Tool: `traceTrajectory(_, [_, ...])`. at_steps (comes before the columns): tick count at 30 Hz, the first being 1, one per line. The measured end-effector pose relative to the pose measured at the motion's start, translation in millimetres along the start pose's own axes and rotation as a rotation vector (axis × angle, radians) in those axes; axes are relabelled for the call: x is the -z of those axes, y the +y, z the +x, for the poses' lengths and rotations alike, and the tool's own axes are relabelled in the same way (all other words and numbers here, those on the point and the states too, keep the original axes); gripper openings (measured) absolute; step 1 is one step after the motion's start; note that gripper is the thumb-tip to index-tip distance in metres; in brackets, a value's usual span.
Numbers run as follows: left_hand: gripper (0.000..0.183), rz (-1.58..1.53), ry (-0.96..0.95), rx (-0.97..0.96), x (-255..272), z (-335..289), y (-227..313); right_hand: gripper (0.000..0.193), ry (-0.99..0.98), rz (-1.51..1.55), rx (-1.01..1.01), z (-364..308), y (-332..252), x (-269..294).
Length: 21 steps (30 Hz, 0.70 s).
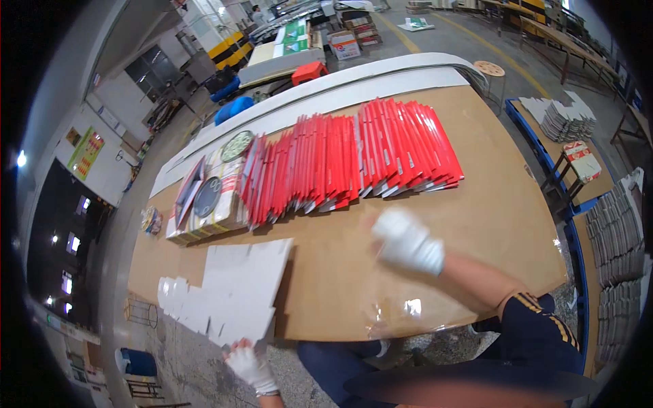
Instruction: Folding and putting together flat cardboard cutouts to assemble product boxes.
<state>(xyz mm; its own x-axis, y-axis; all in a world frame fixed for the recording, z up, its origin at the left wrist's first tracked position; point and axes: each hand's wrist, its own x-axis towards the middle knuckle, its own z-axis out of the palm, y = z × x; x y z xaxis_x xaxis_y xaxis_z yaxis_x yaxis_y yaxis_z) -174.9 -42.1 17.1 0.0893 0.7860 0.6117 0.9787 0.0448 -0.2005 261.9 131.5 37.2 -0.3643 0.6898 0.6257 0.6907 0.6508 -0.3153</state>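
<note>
"One grip or two?"

"Left hand (248, 365) grasps the white card sheet (239, 285) over the brown table's (326, 285) near-left side; right hand (408, 239) is blurred, its grip I can't tell."

"Beyond?"

"Red packets (323, 163), in a row."

Red, white and brown near me

My left hand (249, 367) and right hand (408, 241) are gloved in white. My dark blue sleeve (529, 343) has yellow stripes. The card (238, 282) is white, the thin pieces (326, 163) are bright red, the table (340, 292) is brown.
</note>
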Motion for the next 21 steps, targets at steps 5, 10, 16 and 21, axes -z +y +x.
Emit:
traceTrajectory(5, [0.015, -0.272, -0.008, -0.137, 48, 4, 74, 0.038, 0.067, 0.300, 0.600, -4, -168, -91])
traceTrajectory(10, [0.057, -0.568, 0.012, 0.114, 60, -16, 74, 0.014, -0.206, 0.297, 0.472, -12, -183, -100])
traceTrajectory(16, [0.087, -0.320, -0.341, -0.061, -2, -40, 40, 0.020, -0.214, 0.248, 0.241, -61, -122, 24])
traceTrajectory(21, [0.027, -0.586, -0.358, -0.336, -37, -31, 88, 0.016, -0.420, 0.443, -0.117, -147, -91, 103])
